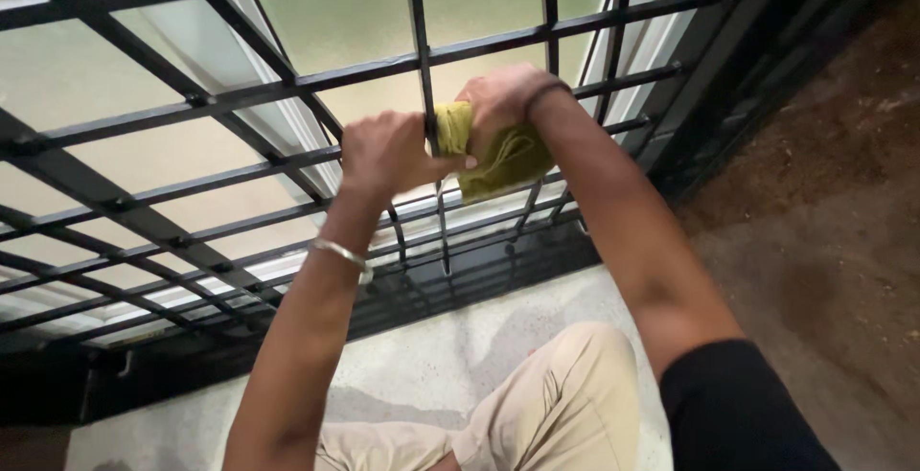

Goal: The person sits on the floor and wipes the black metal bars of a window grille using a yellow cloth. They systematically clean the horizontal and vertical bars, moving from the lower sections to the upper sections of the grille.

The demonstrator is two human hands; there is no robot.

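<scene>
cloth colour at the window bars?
Yellow-green, plain. The cloth is bunched around a black bar, gripped by the right hand and left hand; head view shows it best.

Both your arms reach up and forward to the black window grille (287, 83). Your left hand (388, 153) is closed in a fist around one upright bar of the grille, thumb pointing right, with a thin metal bangle on that wrist. Your right hand (503, 97) sits just right of the same bar and slightly higher, fingers curled in a closed grip, wrist bent, forearm sloping down to your shoulder.
</scene>
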